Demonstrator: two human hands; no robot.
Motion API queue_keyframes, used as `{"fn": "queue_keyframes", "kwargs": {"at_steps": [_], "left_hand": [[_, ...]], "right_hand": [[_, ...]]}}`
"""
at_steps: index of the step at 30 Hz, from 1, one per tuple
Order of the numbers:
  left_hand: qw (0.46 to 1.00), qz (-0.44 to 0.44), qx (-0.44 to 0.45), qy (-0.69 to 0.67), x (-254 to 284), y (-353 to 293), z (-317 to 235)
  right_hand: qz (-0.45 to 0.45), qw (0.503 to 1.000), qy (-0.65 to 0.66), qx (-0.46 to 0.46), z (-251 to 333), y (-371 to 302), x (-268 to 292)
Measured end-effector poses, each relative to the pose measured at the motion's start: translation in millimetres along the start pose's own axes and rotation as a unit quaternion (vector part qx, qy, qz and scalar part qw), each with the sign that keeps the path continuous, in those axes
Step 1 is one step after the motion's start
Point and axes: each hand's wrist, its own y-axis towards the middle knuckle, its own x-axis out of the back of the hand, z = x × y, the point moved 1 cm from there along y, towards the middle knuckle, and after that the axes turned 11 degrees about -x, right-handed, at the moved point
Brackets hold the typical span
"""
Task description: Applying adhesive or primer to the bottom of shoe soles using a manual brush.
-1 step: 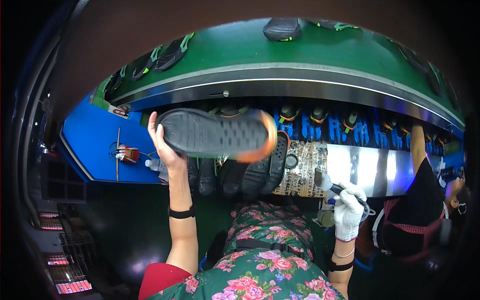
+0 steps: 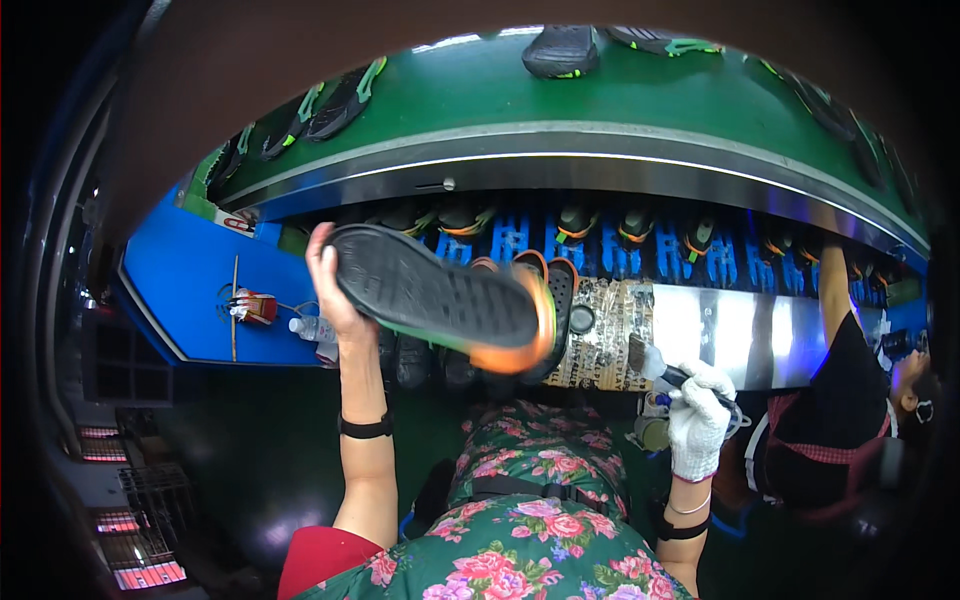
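Observation:
My bare left hand (image 2: 335, 285) grips one end of a black clog (image 2: 430, 285), held sole-up above the bench. The clog slants down to the right, and its orange-edged far end is smeared by motion. In a white glove, my right hand (image 2: 700, 420) is closed round the dark handle of a brush (image 2: 650, 358). The brush's bristles point left, over the taped brown patch (image 2: 610, 340) of the bench. More black clogs (image 2: 560, 310) with orange trim stand partly hidden behind the held one.
A steel-edged green conveyor (image 2: 460, 95) carries shoes across the back. Below it runs a row of shoes on blue racks (image 2: 620, 250). A blue side table (image 2: 190, 290) at left holds a plastic bottle (image 2: 310, 328). Another person (image 2: 840, 400) reaches in at right, beside the metal bench top (image 2: 720, 330).
The clog in my left hand has tilted, its orange end swinging downward, which uncovers more of the clogs and racks behind it. My right hand and the brush stay nearly still.

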Motion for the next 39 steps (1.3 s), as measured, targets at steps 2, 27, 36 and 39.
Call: {"fn": "queue_keyframes", "kwargs": {"at_steps": [2,27,36,39], "left_hand": [[0.984,0.116,0.137,0.016,-5,-24,12],[0.624,0.149,0.613,-0.461,-97,-226,12],[0.806,0.213,0.514,-0.201,-98,-252,18],[0.817,0.289,0.485,-0.121,-96,-250,16]], "right_hand": [[-0.005,1.0,0.012,0.01,11,-13,-41],[0.091,0.866,-0.431,0.236,8,-11,-86],[0.116,0.663,-0.612,0.415,23,-12,-103],[0.147,0.714,-0.599,0.331,-2,-18,-92]]}}
